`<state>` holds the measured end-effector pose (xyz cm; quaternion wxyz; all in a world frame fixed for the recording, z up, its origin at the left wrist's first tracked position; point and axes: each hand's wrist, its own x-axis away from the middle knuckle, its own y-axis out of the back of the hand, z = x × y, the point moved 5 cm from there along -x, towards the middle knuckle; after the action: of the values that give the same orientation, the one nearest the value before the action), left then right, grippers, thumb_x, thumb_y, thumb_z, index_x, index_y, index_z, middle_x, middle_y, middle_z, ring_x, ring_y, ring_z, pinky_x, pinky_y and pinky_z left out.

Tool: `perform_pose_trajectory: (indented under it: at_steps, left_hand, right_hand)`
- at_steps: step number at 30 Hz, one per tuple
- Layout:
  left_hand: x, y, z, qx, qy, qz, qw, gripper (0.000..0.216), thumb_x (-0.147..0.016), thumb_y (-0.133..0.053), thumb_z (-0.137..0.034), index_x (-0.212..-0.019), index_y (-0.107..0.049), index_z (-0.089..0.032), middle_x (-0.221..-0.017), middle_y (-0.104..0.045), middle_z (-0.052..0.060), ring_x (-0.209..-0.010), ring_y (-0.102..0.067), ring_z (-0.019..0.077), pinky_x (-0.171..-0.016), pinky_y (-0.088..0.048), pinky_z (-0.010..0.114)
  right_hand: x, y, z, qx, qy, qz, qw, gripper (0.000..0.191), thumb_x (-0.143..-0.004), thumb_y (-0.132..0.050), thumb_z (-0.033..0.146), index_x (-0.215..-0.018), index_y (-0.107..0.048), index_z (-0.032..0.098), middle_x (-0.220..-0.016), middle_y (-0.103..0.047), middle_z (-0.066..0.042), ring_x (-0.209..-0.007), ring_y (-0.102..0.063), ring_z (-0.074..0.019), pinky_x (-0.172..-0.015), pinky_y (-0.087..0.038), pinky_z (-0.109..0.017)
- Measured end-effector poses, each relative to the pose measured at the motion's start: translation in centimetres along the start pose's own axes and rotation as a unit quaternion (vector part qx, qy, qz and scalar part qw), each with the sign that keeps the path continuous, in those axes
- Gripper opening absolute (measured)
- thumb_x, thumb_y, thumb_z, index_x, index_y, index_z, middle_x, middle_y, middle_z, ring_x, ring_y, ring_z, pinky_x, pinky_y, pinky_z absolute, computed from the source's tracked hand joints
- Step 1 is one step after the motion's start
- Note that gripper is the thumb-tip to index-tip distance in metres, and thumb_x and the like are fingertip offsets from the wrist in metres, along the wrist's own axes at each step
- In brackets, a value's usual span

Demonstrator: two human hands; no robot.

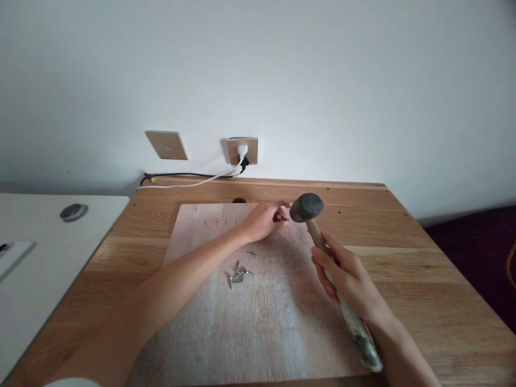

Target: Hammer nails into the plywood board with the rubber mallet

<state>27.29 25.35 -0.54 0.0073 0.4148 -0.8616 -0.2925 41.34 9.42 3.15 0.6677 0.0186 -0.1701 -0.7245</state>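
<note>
In my right hand (338, 269) is a rubber mallet (307, 207) with a black head and a worn wooden handle. My fingers wrap the handle just below the head, which is raised beside my left hand. My left hand (266, 220) rests near the far right part of a pale wooden board (258, 333), its fingers pinched together. Whatever is between those fingertips is too small to make out. Nearer to me, a small pile of silvery nails (238, 275) lies on the board, with a single nail (251, 253) just beyond it.
Under the board is a wooden table (403, 269), set against a white wall. A white cable (193, 184) and a black one run along its back edge to a wall socket (252, 150). At the left stands a white desk (44, 242) with a round grommet (73, 211).
</note>
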Motion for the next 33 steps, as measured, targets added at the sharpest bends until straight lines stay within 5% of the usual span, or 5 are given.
perform_pose_trajectory:
  at_steps: [4,9,23,29,33]
  left_hand:
    - [0.0,-0.2,0.1,0.001,-0.001,0.013,1.000,0.040,-0.086,-0.074,-0.016,-0.125,-0.066,-0.017,-0.096,-0.080,0.006,-0.080,-0.072,0.0148,-0.080,-0.054,0.027]
    - [0.0,0.0,0.1,-0.012,-0.001,-0.008,1.000,0.038,-0.084,-0.072,-0.009,-0.121,-0.069,-0.017,-0.090,-0.080,0.004,-0.078,-0.072,0.0154,-0.075,-0.052,0.026]
    - [0.0,0.2,-0.1,-0.005,0.005,-0.004,1.000,0.037,-0.084,-0.073,-0.009,-0.120,-0.069,-0.015,-0.092,-0.080,0.005,-0.078,-0.072,0.0155,-0.075,-0.052,0.026]
    - [0.1,-0.3,0.4,0.013,-0.001,0.004,1.000,0.036,-0.086,-0.074,-0.014,-0.121,-0.067,-0.014,-0.095,-0.079,0.006,-0.079,-0.071,0.0151,-0.076,-0.054,0.027]
    - [-0.1,-0.3,0.2,0.009,-0.006,0.015,1.000,0.034,-0.084,-0.070,-0.009,-0.117,-0.067,-0.015,-0.093,-0.078,0.005,-0.078,-0.070,0.0143,-0.076,-0.053,0.026]
  right_hand:
    - [0.6,0.6,0.8,-0.055,0.023,-0.038,0.998,0.037,-0.098,-0.060,0.057,-0.114,-0.053,0.024,-0.054,-0.045,0.011,-0.032,-0.035,-0.0074,-0.028,-0.032,-0.018]
    - [0.0,-0.3,-0.2,0.012,-0.007,0.029,0.999,0.037,-0.095,-0.061,0.060,-0.094,-0.052,0.023,-0.046,-0.045,0.010,-0.031,-0.037,-0.0078,-0.029,-0.032,-0.018]
    - [-0.3,-0.4,-0.2,-0.013,-0.010,0.021,1.000,0.040,-0.093,-0.063,0.061,-0.087,-0.048,0.024,-0.047,-0.045,0.010,-0.031,-0.036,-0.0071,-0.028,-0.033,-0.018]
    - [-0.4,0.8,0.0,-0.076,0.001,-0.045,0.996,0.039,-0.094,-0.065,0.057,-0.112,-0.052,0.025,-0.053,-0.046,0.012,-0.030,-0.034,-0.0072,-0.026,-0.034,-0.018]
    - [-1.4,0.5,-1.1,-0.027,-0.016,-0.025,0.999,0.037,-0.091,-0.064,0.058,-0.086,-0.049,0.025,-0.048,-0.045,0.011,-0.030,-0.037,-0.0073,-0.026,-0.036,-0.018]
